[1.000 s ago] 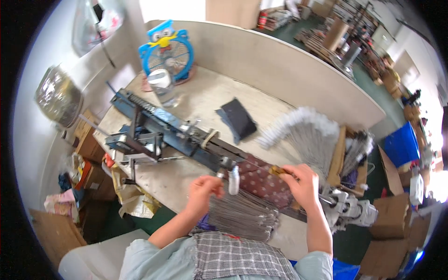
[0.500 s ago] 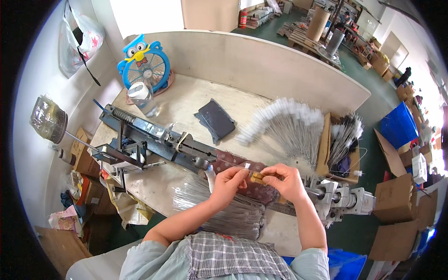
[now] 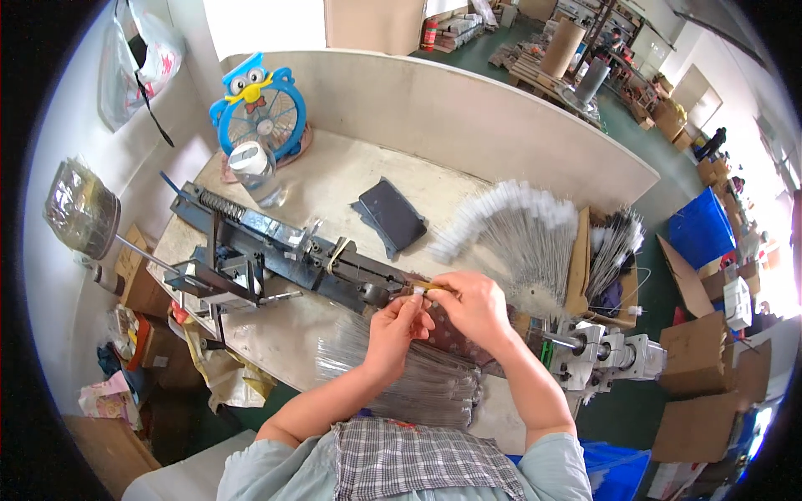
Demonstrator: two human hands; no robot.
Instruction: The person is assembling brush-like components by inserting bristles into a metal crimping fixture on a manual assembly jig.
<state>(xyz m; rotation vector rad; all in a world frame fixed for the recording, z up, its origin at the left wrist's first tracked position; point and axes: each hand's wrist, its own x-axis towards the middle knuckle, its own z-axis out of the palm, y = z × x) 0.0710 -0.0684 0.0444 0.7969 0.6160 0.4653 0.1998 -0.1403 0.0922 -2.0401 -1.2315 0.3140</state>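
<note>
Yellowish thin stick (image 3: 433, 286), pinched between left hand (image 3: 393, 327), right hand (image 3: 474, 307) fingertips

Blue owl-faced fan (image 3: 257, 107) stands at the bench's far corner, a clear jug (image 3: 253, 169) just before it. Dark pouch (image 3: 391, 216) lies mid-table. Blue crate (image 3: 700, 231) and cardboard boxes (image 3: 700, 376) sit at right.

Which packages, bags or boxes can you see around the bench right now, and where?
Clear plastic sleeves: stacked at near bench edge, under the left hand.
Brown cardboard boxes: floor, far right.
Blue bin: right of bench.
Plastic bag: hanging on left wall, whitish with red.
Wrapped bundle: left, shiny clear film.
</note>
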